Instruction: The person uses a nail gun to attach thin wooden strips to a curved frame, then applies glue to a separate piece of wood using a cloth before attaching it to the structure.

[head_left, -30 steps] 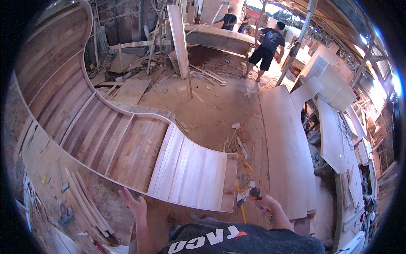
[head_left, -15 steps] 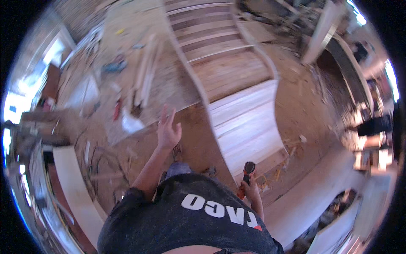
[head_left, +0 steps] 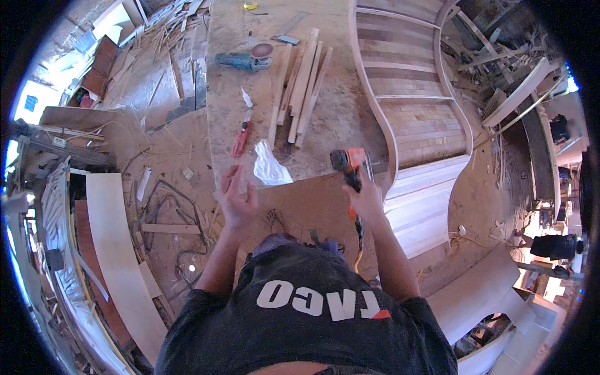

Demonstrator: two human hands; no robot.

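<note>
My right hand gripped the orange tool; my left hand, loosely spread and empty, hung near the white plastic.

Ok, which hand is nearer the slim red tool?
Left. The left hand is just below the slim red tool in the picture; the right hand is farther off, to its lower right, holding an orange-and-black power tool.

Tool — orange (with black), panel — brown-striped
</note>
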